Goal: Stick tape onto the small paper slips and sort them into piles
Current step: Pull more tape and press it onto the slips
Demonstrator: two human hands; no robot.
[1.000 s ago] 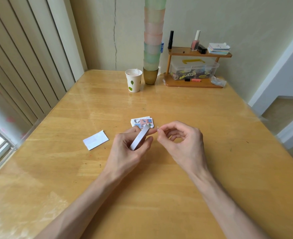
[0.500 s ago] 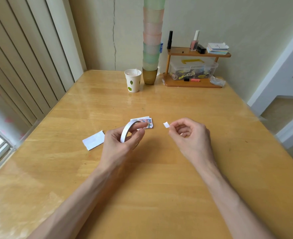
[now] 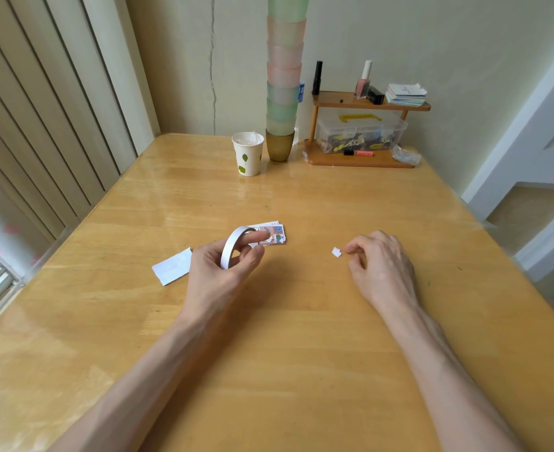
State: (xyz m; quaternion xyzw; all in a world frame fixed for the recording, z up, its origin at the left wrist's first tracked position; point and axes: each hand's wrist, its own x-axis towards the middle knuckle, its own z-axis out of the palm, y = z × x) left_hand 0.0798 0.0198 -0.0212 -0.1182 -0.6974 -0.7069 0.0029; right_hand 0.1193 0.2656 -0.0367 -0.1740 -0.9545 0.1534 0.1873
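Seen from my head camera, I am holding the roll of white tape [image 3: 232,247] in my left hand [image 3: 218,275], just left of the frame's centre. My fingers are curling around the ring, with one finger poking through its hole and my thumb pressing against its rim from below. The roll is standing on edge above the wooden table [image 3: 301,321].

Right of centre, my right hand [image 3: 381,265] is pinching a small white piece of tape [image 3: 336,252] between thumb and forefinger. The other fingers are curling loosely into the palm. The piece is sticking out to the left of my fingertips, well apart from the roll.

A small pile of printed paper slips [image 3: 275,234] is lying on the table just beyond my left hand, partly hidden behind the roll and my finger. A white slip [image 3: 172,267] is lying flat to the left of that hand.

Along the upper edge of the table, a paper cup [image 3: 248,156] is standing beside a tall stack of coloured cups [image 3: 283,93]. To their right, a wooden shelf [image 3: 367,106] is sitting against the wall, with a clear plastic box [image 3: 360,135] inside it.
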